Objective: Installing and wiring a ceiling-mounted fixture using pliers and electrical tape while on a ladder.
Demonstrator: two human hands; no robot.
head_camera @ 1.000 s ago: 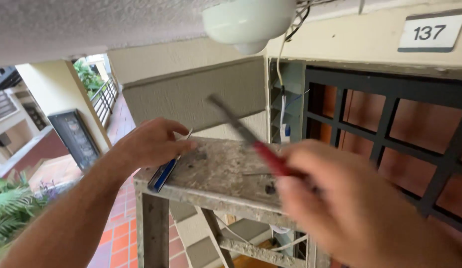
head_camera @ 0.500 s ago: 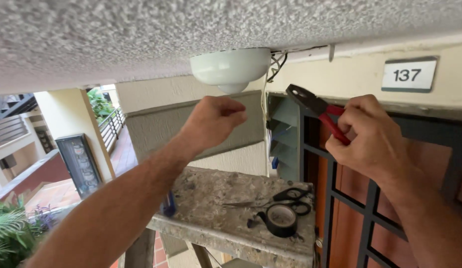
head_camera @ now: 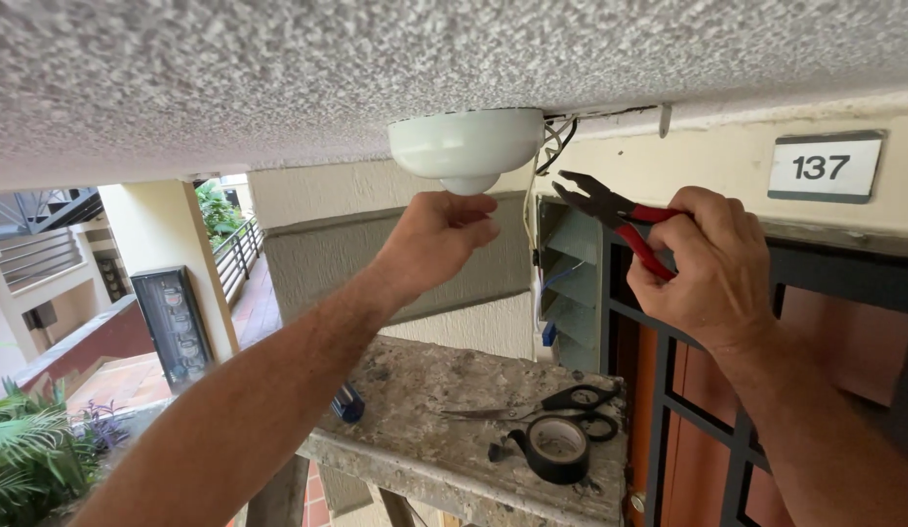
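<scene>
A white round ceiling lamp (head_camera: 465,143) hangs from the rough textured ceiling, with dark wires (head_camera: 556,137) coming out beside it on the right. My left hand (head_camera: 436,237) is raised just under the lamp, fingertips touching the knob at its bottom. My right hand (head_camera: 709,265) grips red-handled pliers (head_camera: 613,217), whose jaws are apart and point left toward the wires, a little below them.
Below stands a stained ladder top (head_camera: 454,410) holding black-handled scissors (head_camera: 561,402), a roll of black tape (head_camera: 555,447) and a blue-handled tool (head_camera: 347,402). A dark metal door grille (head_camera: 688,410) is at the right, a number plate (head_camera: 825,166) above it. A balcony walkway with plants lies at the left.
Both hands rose from the ladder top toward the ceiling. The left hand moved up to the lamp's underside and the right brought the pliers near the wires.
</scene>
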